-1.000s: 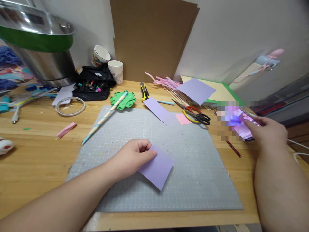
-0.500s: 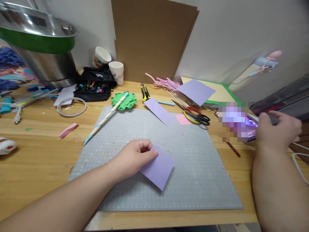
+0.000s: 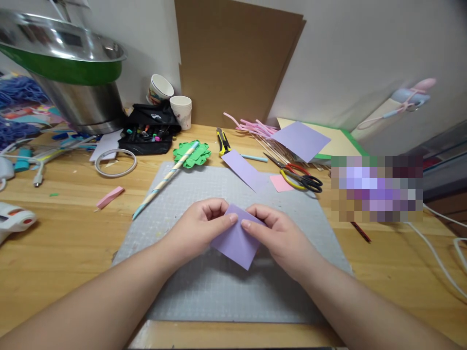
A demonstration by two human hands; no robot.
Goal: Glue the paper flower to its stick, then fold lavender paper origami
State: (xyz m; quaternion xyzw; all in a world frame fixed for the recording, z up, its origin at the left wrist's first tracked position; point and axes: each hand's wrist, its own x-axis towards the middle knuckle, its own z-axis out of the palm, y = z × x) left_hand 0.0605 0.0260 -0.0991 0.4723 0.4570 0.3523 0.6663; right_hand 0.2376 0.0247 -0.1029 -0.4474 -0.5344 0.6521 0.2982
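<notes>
A small square of purple paper [image 3: 239, 245] is held just above the grey cutting mat [image 3: 197, 296]. My left hand [image 3: 207, 223] pinches its left upper edge, thumb on top and fingers curled behind. On the other side my right hand [image 3: 275, 231] grips the upper right edge in the same way, the two thumbs close together near the top corner. Faint crease lines show on the sheet. Beyond the hands, a purple paper strip [image 3: 241, 167] and a pink paper square [image 3: 280, 183] lie at the mat's far edge, beside scissors [image 3: 310, 182].
Behind the mat are a yellow utility knife [image 3: 223, 142], a green paper piece [image 3: 199, 158] and a striped paper stick [image 3: 164, 183]. A marker pouch [image 3: 149, 141], tape roll [image 3: 116, 163] and glue gun [image 3: 14, 221] stand left. Right lie a blurred-out item [image 3: 375, 189] and white cables [image 3: 434, 253].
My right hand has come from the blurred-out item at the far right to the purple paper and now grips its right side. The left hand keeps its hold. The view has shifted slightly.
</notes>
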